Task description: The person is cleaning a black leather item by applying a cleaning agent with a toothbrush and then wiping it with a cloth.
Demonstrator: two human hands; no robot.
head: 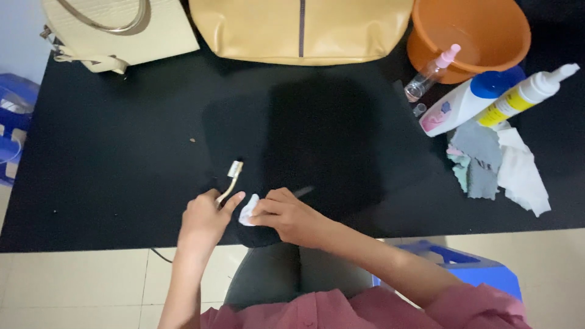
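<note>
A small white cloth (248, 211) is pinched in the fingertips of the right hand (289, 214), which is curled nearly shut around it and pressed down on a black bag (317, 146) at the near edge of the table (109, 158). A thin dark stick-like thing juts out beyond the knuckles; what it is cannot be told. The left hand (204, 219) lies just beside the right, fingers closed around the bag's gold metal clasp (232, 176), which is held tilted up and away from the table.

The cloth appears soft and very light, likely to crumple and slip unless it is bunched and gripped at its folded middle. The clasp is judged stiff, smooth and somewhat slippery; it is best taken by its narrow stem, as is done here. The black bag looks limp and fairly light, so it would sag if lifted by one edge.

Farther out, to the right, crumpled rags (496, 164) in grey and white are piled on the table, touching a white bottle with a blue cap (466, 102) and a white and yellow bottle (524, 94). A small clear spray bottle with a pink top (429, 74) leans against an orange basin (469, 33) at the far right. At the far edge lie a tan bag (298, 27) and, to the left, a cream handbag (116, 30).
</note>
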